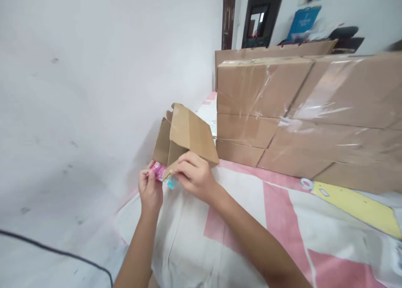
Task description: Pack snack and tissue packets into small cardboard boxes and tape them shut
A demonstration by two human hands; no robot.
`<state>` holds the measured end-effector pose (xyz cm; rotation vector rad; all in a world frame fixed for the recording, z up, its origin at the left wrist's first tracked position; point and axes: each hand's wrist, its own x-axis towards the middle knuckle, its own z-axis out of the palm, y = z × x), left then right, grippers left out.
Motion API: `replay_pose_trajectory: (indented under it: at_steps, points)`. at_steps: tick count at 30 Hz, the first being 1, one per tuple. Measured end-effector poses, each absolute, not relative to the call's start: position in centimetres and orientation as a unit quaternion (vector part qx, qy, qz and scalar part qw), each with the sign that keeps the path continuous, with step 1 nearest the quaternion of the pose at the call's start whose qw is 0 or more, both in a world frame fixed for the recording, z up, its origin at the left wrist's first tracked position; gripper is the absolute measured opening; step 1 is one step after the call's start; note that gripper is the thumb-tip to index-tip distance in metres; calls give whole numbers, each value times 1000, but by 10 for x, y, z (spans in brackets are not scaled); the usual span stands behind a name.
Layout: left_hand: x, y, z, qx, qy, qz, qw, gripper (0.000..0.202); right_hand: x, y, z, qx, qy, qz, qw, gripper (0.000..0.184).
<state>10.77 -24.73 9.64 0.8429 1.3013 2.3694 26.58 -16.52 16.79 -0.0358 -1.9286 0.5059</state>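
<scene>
A small brown cardboard box (201, 133) lies tilted by the white wall, its flaps spread and its opening facing me. My left hand (150, 189) pinches a shiny pink packet (158, 170) at the box's mouth. My right hand (196, 175) grips the lower flap (171, 170) of the box between thumb and fingers. Just below that flap, a bit of light-blue plastic (171, 183) shows between my hands; whether it belongs to the pink packet I cannot tell. The inside of the box is mostly in shadow.
Large taped cardboard boxes (251, 91) form a barrier at the right. Pink-and-white cloth (279, 204) covers the surface below, with a yellow cartoon-like flat item (354, 204) on it. A black cable (56, 250) crosses the lower left. A blue bag (303, 22) stands farther back.
</scene>
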Motion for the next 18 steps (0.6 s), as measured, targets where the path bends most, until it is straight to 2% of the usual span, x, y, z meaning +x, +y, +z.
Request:
replay_pose_trajectory:
  at_steps: [4, 7, 13, 18]
  points:
    - [175, -313, 99, 275, 436, 838, 179, 40, 344, -241, 183, -13, -797, 167, 581, 12]
    - [229, -343, 100, 266, 427, 834, 229, 35, 413, -296, 181, -97, -782, 126, 602, 13]
    - [317, -358, 83, 178, 370, 795, 446, 36, 502, -405, 125, -364, -639, 71, 674, 17]
    - [354, -341, 56, 178, 353, 770, 501, 38, 501, -434, 85, -445, -560, 107, 691, 19]
